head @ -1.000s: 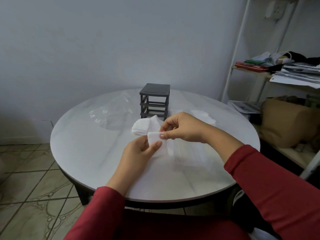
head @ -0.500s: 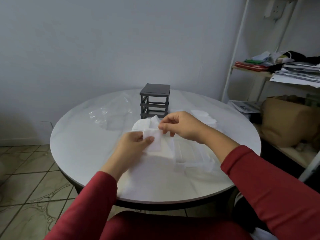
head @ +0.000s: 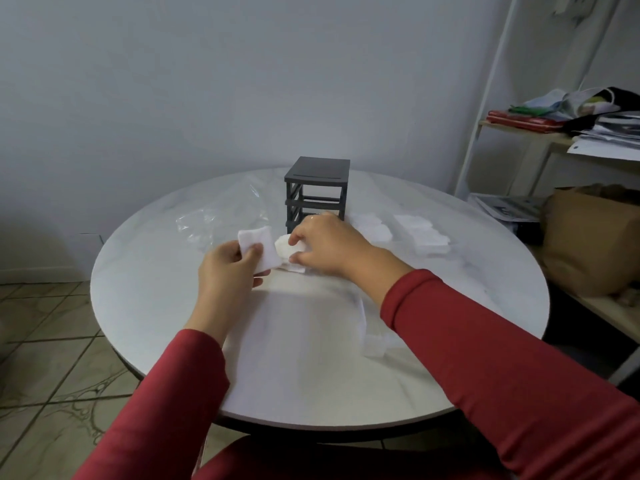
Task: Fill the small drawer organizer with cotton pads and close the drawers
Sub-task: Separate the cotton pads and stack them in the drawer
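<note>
A dark grey drawer organizer frame (head: 317, 192) stands at the far middle of the round white table (head: 145, 292), its slots showing no drawers. My left hand (head: 225, 271) pinches a square white cotton pad (head: 258, 249) and holds it upright. My right hand (head: 327, 247) reaches over a pile of cotton pads (head: 285, 249) in front of the frame, thumb and fingers closing on a pad there. More pads lie in stacks to the right (head: 372, 226) and far right (head: 424, 233). Clear drawers (head: 372, 341) lie near my right forearm, hard to make out.
A crumpled clear plastic bag (head: 221, 220) lies left of the organizer. To the right stands a white shelf (head: 540, 136) with papers and clothes, and a brown paper bag (head: 592, 237) on a lower shelf. Tiled floor shows at the left.
My left hand has drawn away to the left with one pad. My right hand has let go of it and moved down onto the pile in front of the frame.
</note>
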